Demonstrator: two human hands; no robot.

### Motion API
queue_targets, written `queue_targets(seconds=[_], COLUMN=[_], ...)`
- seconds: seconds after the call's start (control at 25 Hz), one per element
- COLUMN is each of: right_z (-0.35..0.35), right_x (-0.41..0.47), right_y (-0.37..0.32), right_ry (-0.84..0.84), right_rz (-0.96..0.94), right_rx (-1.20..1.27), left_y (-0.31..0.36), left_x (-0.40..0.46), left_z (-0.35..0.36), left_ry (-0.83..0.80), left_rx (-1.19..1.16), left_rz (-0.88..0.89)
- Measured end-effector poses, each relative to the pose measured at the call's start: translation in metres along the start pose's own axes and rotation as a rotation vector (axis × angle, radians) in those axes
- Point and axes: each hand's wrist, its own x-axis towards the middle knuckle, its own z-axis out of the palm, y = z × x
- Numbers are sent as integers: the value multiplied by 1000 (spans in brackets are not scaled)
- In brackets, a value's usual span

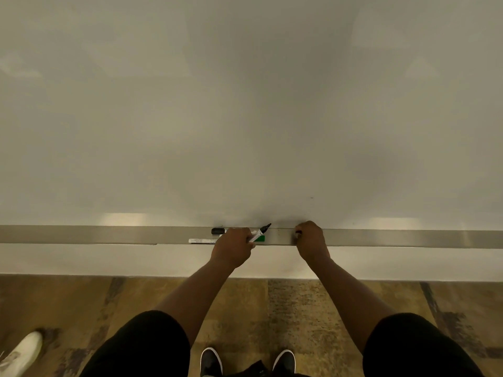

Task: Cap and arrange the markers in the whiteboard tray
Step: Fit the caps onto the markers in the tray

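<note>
Left hand (234,244): clamped on uncapped black marker (260,232), tip raised for capping. Right hand (309,236): curled at tray (109,235), closed on small dark object, probably cap.

Dim, soft focus, wide-angle edge distortion

Black marker (260,233) barrel mostly hidden inside left hand (233,246), small dark object (298,233) in right hand (310,240) too covered to identify, green-ended marker (202,241) partly behind left hand, print illegible, whiteboard tray (109,235) cut off at both picture edges.
</note>
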Motion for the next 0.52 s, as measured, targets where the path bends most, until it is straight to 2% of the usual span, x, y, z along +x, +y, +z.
queue_targets(seconds=[0.08, 0.16, 0.28, 0.4, 0.52], right_z=[-2, -3, -6, -11, -15], right_x=[-2, -6, -12, -17, -20], right_y=[-8, -17, -35, -52, -67], right_ry=[29, 42, 58, 29, 42], right_rz=[-4, 88, 358, 518, 580], right_rx=[94, 253, 765, 1185, 1308], left_y=[-4, -8, -13, -14, -14], left_x=[0, -1, -2, -5, -8], left_z=[-5, -10, -13, -14, -14], left_ry=[-10, -12, -12, -27, -34], left_rx=[14, 18, 21, 19, -7], left_rz=[10, 13, 24, 45, 67])
